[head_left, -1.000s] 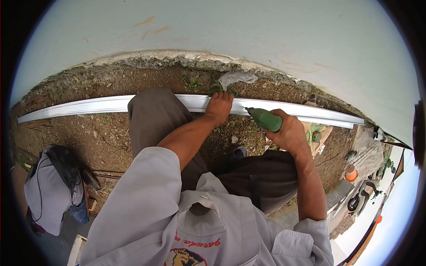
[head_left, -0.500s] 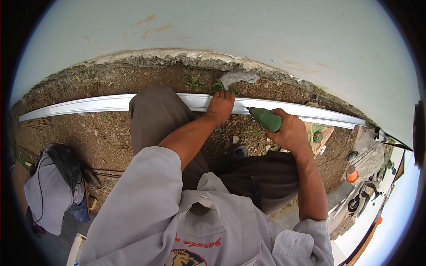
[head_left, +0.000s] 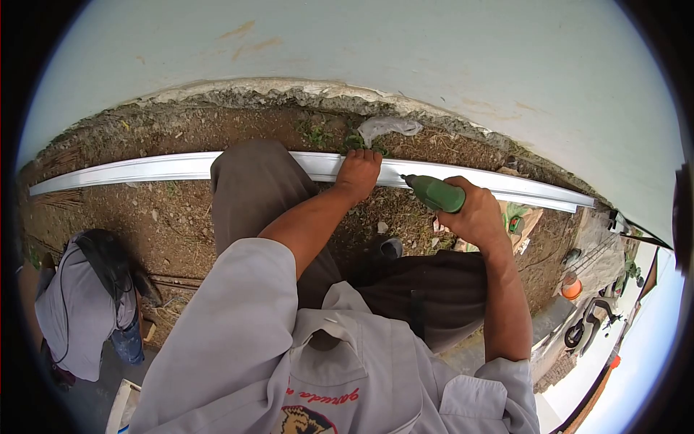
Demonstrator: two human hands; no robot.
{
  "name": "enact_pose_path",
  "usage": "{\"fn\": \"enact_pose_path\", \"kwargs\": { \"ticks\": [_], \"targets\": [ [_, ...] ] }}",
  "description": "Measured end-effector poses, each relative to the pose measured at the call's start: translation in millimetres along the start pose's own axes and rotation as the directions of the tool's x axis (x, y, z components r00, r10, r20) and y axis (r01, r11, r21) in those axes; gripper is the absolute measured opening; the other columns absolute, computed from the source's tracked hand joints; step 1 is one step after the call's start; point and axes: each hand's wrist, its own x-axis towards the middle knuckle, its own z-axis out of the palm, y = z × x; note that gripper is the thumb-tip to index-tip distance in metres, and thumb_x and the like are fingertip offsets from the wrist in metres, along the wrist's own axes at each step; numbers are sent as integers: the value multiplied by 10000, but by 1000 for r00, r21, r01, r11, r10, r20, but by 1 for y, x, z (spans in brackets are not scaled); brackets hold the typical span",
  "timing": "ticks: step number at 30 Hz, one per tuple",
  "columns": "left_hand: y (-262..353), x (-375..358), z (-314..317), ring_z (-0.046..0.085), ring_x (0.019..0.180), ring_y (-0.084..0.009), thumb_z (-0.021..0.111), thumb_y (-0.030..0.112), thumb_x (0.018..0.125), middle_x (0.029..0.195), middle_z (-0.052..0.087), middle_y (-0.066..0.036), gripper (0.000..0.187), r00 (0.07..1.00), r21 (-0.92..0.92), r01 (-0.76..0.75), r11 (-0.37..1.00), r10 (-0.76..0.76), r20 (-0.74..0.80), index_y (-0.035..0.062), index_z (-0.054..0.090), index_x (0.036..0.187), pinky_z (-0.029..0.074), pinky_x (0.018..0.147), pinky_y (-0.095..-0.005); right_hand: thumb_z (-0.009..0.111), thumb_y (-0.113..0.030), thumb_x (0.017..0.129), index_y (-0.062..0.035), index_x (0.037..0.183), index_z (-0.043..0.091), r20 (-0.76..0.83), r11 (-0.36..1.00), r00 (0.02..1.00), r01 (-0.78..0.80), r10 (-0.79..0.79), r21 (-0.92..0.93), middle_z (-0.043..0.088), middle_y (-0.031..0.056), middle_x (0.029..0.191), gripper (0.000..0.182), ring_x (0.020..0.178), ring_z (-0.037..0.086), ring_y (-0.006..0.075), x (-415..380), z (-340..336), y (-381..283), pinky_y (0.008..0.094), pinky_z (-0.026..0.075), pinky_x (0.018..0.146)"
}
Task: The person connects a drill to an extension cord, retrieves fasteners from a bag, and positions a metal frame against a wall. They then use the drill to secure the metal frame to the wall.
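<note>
A long silvery metal profile (head_left: 144, 171) stretches across the ground beside the wall, crossing in front of my knee. My left hand (head_left: 359, 172) is closed over its upper edge near the middle, fingers wrapped round the rim. Just to the right, my right hand (head_left: 473, 211) holds a green power drill (head_left: 436, 194) by its body. The drill points left, and its dark tip meets or nearly meets the face of the profile; contact is too small to tell.
Crumpled clear plastic (head_left: 389, 128) lies between profile and wall (head_left: 347, 43). At the lower left, a person in a grey shirt (head_left: 76, 311) bends over. An orange bucket (head_left: 571, 288) and a parked motorbike (head_left: 589, 322) are at the right.
My right hand and the drill's body have shifted very slightly right, with the tip in nearly the same place. The person at the left has moved slightly.
</note>
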Motion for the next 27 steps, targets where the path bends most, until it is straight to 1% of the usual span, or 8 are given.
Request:
{"fn": "enact_pose_path", "kwargs": {
  "ticks": [6, 9, 12, 16, 18, 19, 22, 27],
  "targets": [
    [-1, -2, -1, 675, 1082, -293, 671, 110, 858, 1088, 698, -145, 266, 1000, -16, -5, 1000, 4, -7, 43, 632, 1112, 505, 995, -438, 820, -230, 695, -86, 1173, 725, -4, 1000, 1000, 14, -14, 14, 760, 224, 920, 509, 910, 734, 426, -2, -5, -1, 495, 591, 844],
    [-3, -1, -1, 667, 1078, -322, 612, 80, 893, 1112, 676, -172, 248, 1000, -70, -13, 997, 14, 7, 21, 596, 1134, 511, 999, -452, 816, -204, 709, -76, 1171, 724, -49, 997, 998, 52, -49, 53, 760, 232, 936, 489, 925, 734, 421, -11, -10, 0, 488, 593, 846],
    [-1, 0, -2, 666, 1077, -328, 606, 66, 890, 1113, 674, -172, 239, 1000, -112, 14, 994, -13, 8, 26, 593, 1125, 508, 1006, -451, 818, -152, 717, -42, 1191, 717, -95, 993, 995, 10, 2, 121, 767, 225, 950, 497, 921, 762, 373, -26, -25, -4, 435, 601, 843],
    [-4, 5, -6, 666, 1078, -338, 725, 59, 785, 1112, 672, -166, 356, 998, -158, 25, 987, -16, 56, 30, 591, 1114, 519, 995, -442, 816, -102, 731, 14, 1235, 693, -214, 934, 972, -9, 91, 357, 780, 184, 1006, 531, 934, 764, 253, -56, -44, 14, 359, 584, 861],
    [-6, 8, -13, 664, 1084, -340, 792, 65, 717, 1115, 670, -166, 440, 993, -170, 26, 985, -5, 121, 30, 592, 1108, 525, 989, -437, 814, -96, 739, 31, 1260, 681, -275, 892, 951, 0, 140, 452, 779, 149, 1039, 552, 958, 741, 201, -73, -50, 32, 333, 567, 885],
    [-7, 9, -17, 660, 1099, -340, 865, 85, 629, 1139, 659, -170, 572, 989, -198, 35, 980, -6, 146, 30, 581, 1123, 532, 984, -437, 796, -100, 756, 35, 1293, 666, -256, 836, 948, -18, 188, 548, 759, 128, 1111, 569, 1018, 711, 188, -84, -53, 40, 327, 547, 932],
    [-4, 1, -29, 655, 1121, -332, 810, 91, 746, 1172, 670, -175, 493, 988, -146, 9, 989, 14, 156, 24, 588, 1182, 513, 1001, -453, 789, -129, 760, 51, 1322, 646, -336, 747, 896, 6, 291, 665, 739, 123, 1145, 607, 1040, 696, 190, -115, -51, 59, 322, 536, 951],
    [-9, -1, -29, 626, 1186, -342, 912, 194, 682, 1222, 644, -176, 653, 972, -127, 42, 991, -11, 233, 38, 554, 1204, 491, 1037, -450, 762, -164, 746, 101, 1341, 596, -387, 495, 770, 107, 507, 862, 716, 178, 1164, 672, 999, 715, 237, -161, -17, 102, 357, 590, 892]
  ]
}}
